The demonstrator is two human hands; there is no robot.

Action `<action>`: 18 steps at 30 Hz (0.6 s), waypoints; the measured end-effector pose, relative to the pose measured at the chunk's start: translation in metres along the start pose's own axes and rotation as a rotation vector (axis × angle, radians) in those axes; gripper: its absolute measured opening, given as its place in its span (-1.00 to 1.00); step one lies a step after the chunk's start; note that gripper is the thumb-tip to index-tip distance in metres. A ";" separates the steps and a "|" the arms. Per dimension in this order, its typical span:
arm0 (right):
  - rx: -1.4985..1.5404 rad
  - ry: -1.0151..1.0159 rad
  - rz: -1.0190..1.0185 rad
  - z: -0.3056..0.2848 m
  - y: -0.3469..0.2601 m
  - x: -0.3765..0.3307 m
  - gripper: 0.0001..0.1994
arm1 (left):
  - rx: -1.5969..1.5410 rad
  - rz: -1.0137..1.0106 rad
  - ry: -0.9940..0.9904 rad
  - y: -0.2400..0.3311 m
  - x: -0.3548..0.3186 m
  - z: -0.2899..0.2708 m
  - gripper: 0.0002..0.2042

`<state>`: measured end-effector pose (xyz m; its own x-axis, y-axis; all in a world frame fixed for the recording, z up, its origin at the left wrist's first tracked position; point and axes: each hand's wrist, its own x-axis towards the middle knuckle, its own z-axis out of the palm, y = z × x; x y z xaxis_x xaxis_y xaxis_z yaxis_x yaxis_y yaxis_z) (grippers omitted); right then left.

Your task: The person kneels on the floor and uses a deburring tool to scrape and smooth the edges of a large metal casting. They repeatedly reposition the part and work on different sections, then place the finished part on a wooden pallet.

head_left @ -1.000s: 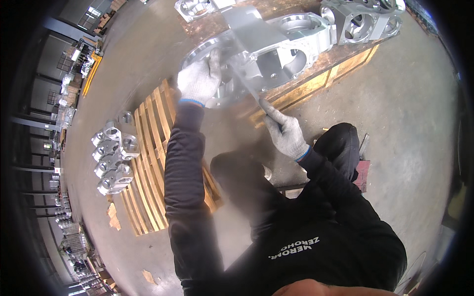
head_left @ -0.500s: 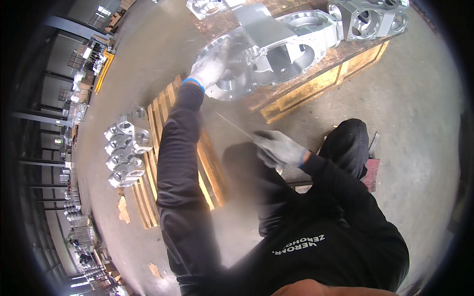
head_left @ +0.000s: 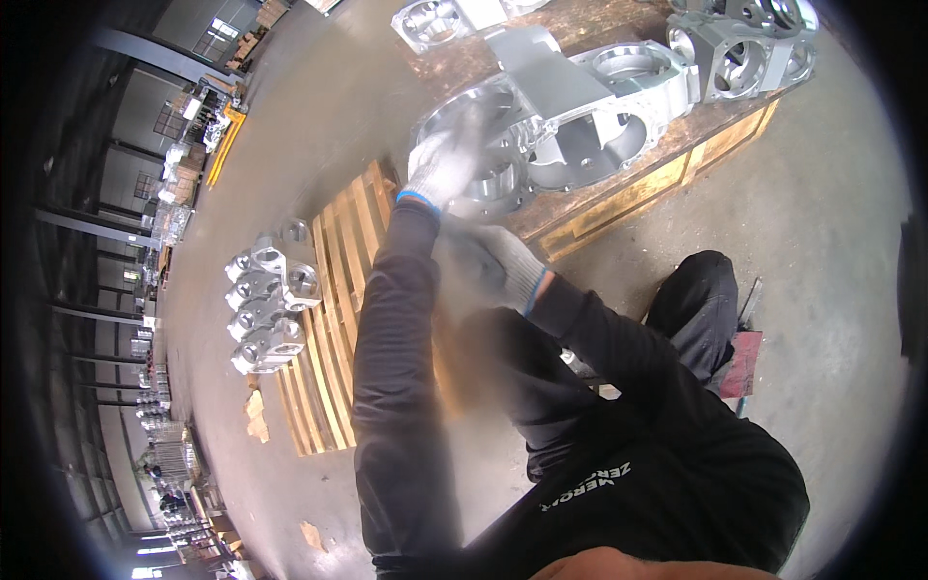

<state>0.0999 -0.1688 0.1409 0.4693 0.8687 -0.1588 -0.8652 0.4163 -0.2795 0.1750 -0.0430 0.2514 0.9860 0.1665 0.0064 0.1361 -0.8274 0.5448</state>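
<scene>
A large silver metal casting [head_left: 590, 145] with round openings lies on a wooden crate. My left hand [head_left: 441, 166], in a white glove with a blue cuff, rests on its near-left end; the fingers look stretched out over the rim, though smeared by motion. Just below that end, my right hand [head_left: 503, 263] is gloved and closed. Half a second ago a thin rod-like tool stuck out of it; at this moment the blur and the left wrist hide the tool. Whether its tip touches the casting cannot be made out.
The wooden crate [head_left: 667, 184] also bears another casting [head_left: 730, 58] at the far right and one [head_left: 435, 21] at the back. On the left, a slatted pallet [head_left: 333, 290] lies on the floor beside several smaller castings [head_left: 266, 304]. A red piece [head_left: 741, 364] is by my right knee.
My right hand has moved up and left, from above my knees to the casting's near edge beside my left wrist. My left hand stays on the casting; the whole view has shifted slightly.
</scene>
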 end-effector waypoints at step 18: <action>-1.362 0.437 -0.493 -0.001 -0.121 -0.248 -0.49 | 0.415 0.204 0.175 0.013 -0.054 0.041 -0.50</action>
<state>0.0885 -0.4347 0.2129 0.8809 0.4730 0.0177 0.0943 -0.1386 -0.9858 0.1269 -0.0844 0.2239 0.9705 0.0372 0.2383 0.0039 -0.9903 0.1386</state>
